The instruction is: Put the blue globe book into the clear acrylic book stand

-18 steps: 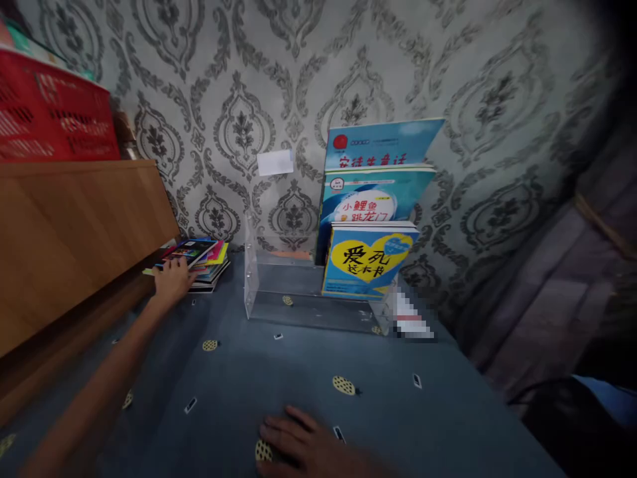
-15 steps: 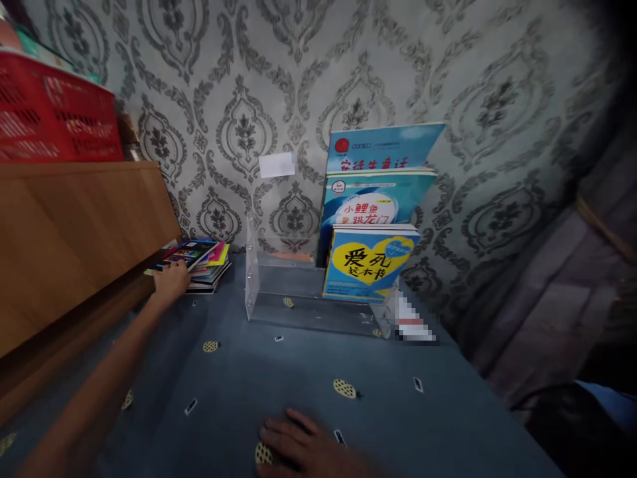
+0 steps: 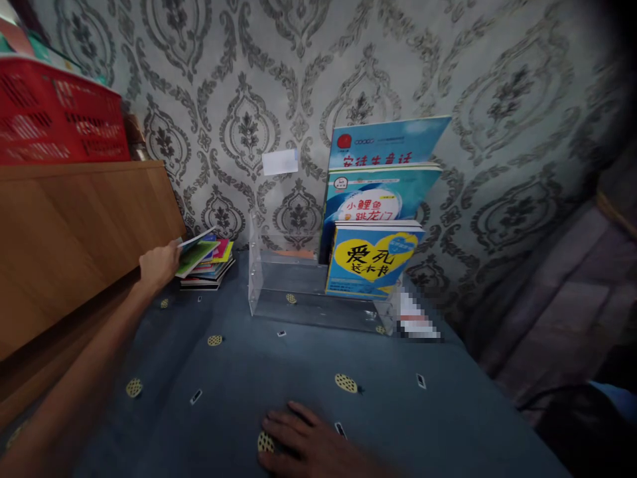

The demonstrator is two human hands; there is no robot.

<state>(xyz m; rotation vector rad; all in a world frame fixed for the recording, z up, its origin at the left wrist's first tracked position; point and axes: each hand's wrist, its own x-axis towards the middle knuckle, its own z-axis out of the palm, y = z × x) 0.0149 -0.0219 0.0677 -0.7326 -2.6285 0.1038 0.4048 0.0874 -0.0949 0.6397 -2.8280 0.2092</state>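
1. While the basket (image 3: 62, 113) stays on the cabinet (image 3: 89, 232) at far left, the change is confined to the area just beside that cabinet.
2. The left hand (image 3: 159, 265) no longer lies over the stack; it is now at the stack's left edge, nearer the cabinet. Its fingers are closed on the edge of the top book (image 3: 198, 236).
3. The top book is raised at a tilt above the stack. Its dark cover, visible half a second ago, is now turned out of view. Whether the whole book or only its cover is raised cannot be told.
4. A green surface (image 3: 196, 257) now shows below the tilted edge. Judged from this, the top layer is being parted from what lies beneath.
5. The stack (image 3: 208, 275) keeps its place on the table (image 3: 249, 378), near the rack's left end and apart from it.
6. The rack (image 3: 308, 311) is unchanged: transparent, stepped, standing before the wall (image 3: 239, 60).
7. The right hand (image 3: 303, 438) remains palm down on the table in front of the rack. Its fingers are spread apart and grip nothing.
8. The front book (image 3: 373, 269), middle book (image 3: 368, 199) and rear book (image 3: 393, 139) stay upright at the rack's right side, so the lifting affects the stack only.
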